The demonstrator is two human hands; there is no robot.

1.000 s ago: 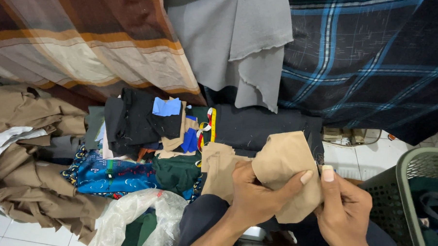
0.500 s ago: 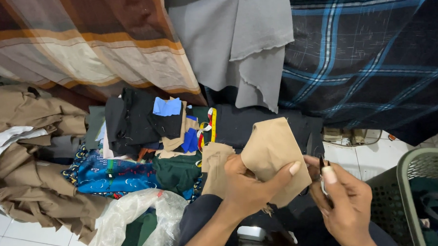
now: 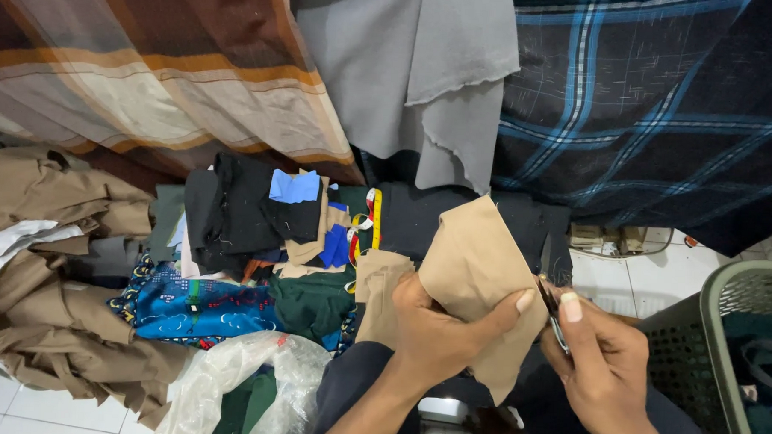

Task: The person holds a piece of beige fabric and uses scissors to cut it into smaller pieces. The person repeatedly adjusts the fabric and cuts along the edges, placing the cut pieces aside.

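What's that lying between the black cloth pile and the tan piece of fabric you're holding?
In the head view, a yellow measuring tape lies between the black cloth pile and the tan fabric piece, with blue scraps beside it.

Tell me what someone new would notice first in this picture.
The eye lands on the tan fabric piece at centre, gripped by the left hand, while the right hand holds a small metal tool at its edge. Behind lies a heap of cloth scraps, with a yellow measuring tape beside it.

Tan cloth piece — creased, held upright — small snips beside.
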